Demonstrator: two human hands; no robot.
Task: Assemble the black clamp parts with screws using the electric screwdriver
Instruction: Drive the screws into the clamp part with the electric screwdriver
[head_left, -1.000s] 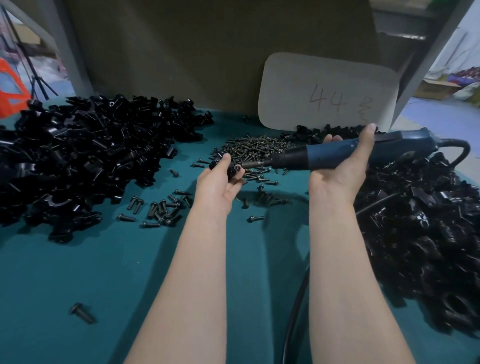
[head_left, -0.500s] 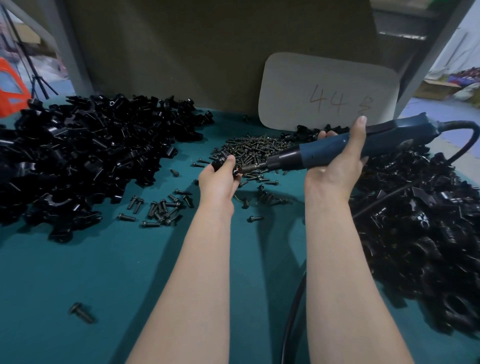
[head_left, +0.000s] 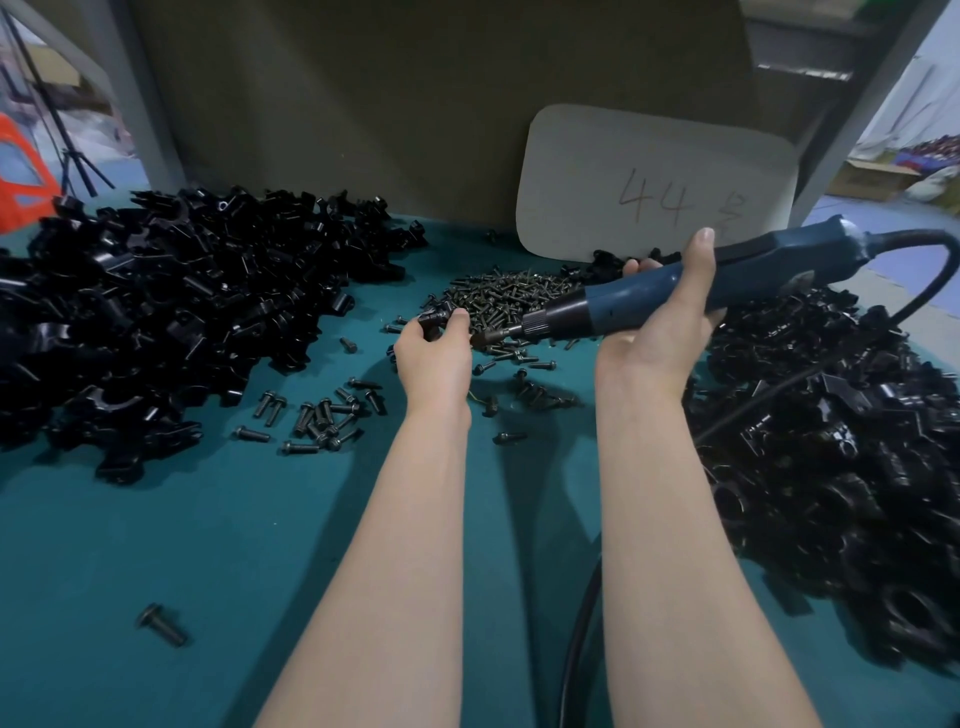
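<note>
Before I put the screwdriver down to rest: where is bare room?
Best: the near teal mat, bordered by the left clamp pile, the scattered bolts and a lone screw. Crowded: the screw heap ahead and the right clamp pile.

The clamp part (head_left: 432, 317) is largely hidden by fingers (head_left: 460, 318) of the left hand (head_left: 434, 358), the electric screwdriver (head_left: 623, 306) tip is blurred, and the left pile (head_left: 156, 312) and right pile (head_left: 831, 467) are cut off by the edges.

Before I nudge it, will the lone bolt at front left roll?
Likely: the bolt lies on its side with a round shank, and its wider head should curve its path. It looks rigid, probably metal, not fragile.
</note>
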